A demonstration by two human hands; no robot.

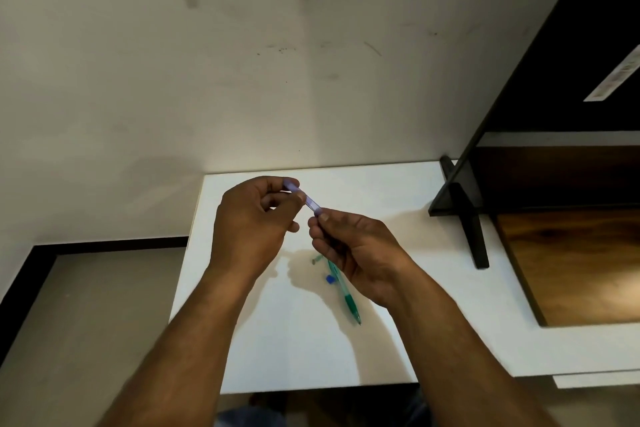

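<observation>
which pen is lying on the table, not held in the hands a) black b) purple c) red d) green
d: the green pen lies on the table under the right hand, which pinches the purple pen together with the left hand.

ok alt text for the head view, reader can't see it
A left hand and right hand hold a purple pen barrel between them above a white table. A green pen and small blue piece lie on it.
</observation>
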